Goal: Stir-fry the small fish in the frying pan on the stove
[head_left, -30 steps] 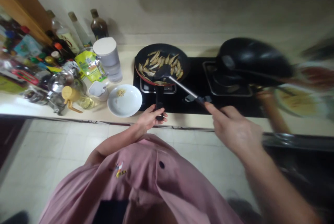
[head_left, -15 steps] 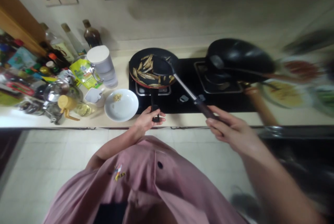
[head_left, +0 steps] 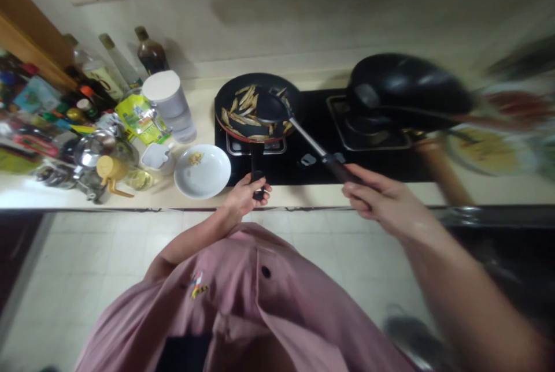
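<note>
My left hand (head_left: 248,195) is closed around the black handle of a frying pan (head_left: 225,121) on the left burner. Inside the pan lie several slender, browned pieces of food (head_left: 247,100) that look like small fish. My right hand (head_left: 377,196) grips the dark handle of a spatula (head_left: 309,136) with a metal shaft. Its black head rests in the right part of the pan among the pieces, hiding some of them. Left of the pan handle, a white plate (head_left: 202,181) holds a little chopped yellowish food (head_left: 196,158).
A black wok (head_left: 407,89) stands on the right burner, its wooden handle (head_left: 446,173) reaching the counter edge. Plates of food (head_left: 489,149) sit beyond it, blurred. A lidded plastic jug (head_left: 173,106), an oil pot (head_left: 110,170), and several bottles (head_left: 151,51) crowd the left.
The spatula head has shifted slightly right in the pan, and some food pieces lie differently. My left hand keeps its hold on the pan handle. The view has tilted slightly.
</note>
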A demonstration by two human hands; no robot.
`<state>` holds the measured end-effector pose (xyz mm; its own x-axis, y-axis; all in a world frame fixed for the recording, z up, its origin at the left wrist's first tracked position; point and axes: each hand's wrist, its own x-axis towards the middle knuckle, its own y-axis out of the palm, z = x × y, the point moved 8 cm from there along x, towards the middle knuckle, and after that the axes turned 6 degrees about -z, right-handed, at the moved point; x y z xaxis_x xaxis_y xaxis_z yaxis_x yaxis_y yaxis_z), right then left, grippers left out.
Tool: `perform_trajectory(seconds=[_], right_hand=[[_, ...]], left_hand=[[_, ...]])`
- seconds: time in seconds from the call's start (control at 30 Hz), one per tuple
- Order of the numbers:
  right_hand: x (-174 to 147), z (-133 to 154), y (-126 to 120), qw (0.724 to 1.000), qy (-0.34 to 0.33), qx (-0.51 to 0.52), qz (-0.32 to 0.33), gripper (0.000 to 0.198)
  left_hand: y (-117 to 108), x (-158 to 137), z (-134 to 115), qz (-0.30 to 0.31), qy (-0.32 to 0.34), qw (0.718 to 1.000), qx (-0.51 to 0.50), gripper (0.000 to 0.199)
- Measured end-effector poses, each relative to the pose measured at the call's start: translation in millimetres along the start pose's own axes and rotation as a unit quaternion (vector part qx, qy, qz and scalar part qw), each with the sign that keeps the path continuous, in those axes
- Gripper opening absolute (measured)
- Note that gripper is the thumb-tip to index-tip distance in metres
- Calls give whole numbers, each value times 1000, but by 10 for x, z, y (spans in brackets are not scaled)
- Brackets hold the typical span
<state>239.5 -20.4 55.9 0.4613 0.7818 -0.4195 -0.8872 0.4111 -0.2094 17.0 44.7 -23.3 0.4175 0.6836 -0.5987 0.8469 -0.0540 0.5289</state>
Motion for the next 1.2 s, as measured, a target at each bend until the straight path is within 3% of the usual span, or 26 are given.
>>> perform_trajectory(seconds=[0.33,0.67,1.2], right_hand=[[185,54,32,999,39,12,8,63],[206,-28,52,982,144,112,55,50],[77,-6,83,991,95,55,77,69]], left_hand=[[-12,-5,3,-8,8,1000,0,33],[-40,35,31,-5,15,1000,-13,35],[-49,52,26,-15,24,1000,1,36]])
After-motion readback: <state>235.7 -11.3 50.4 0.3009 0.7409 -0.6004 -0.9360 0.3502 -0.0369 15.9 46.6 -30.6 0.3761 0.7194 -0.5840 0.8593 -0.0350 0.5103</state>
